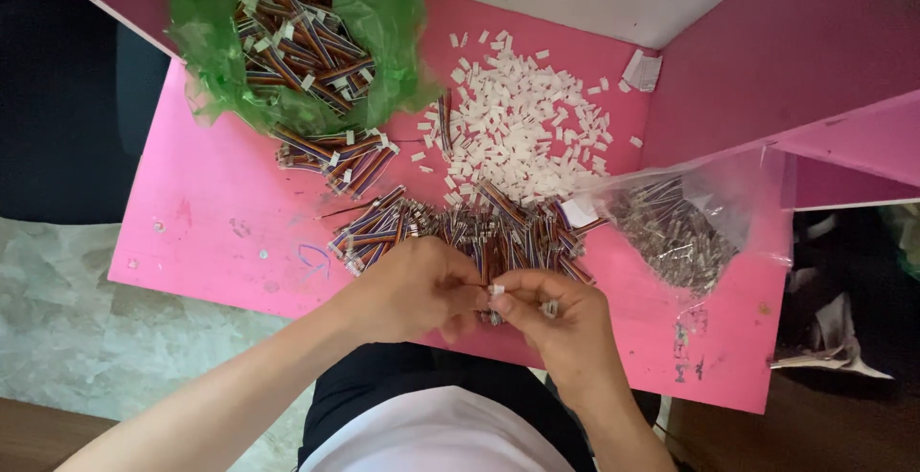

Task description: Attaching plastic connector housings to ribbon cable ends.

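Your right hand [561, 323] has its grip pinched shut on a small white connector housing [496, 290]. Your left hand [417, 285] meets it, fingers closed on the same piece; what else it holds, can't tell. Both sit at the near edge of the pink surface [220, 232], just over the striped wire pile [460, 228]. Beyond: loose white housings [522, 122], green bag of wire bundles [297, 36], and a clear bag of small grey parts [676, 228] to the right.

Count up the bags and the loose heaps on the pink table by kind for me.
Green plastic bag of ribbon cables: 1
Clear plastic bag of small grey parts: 1
Loose heaps of ribbon cables: 2
Heap of white connector housings: 1
Total: 5
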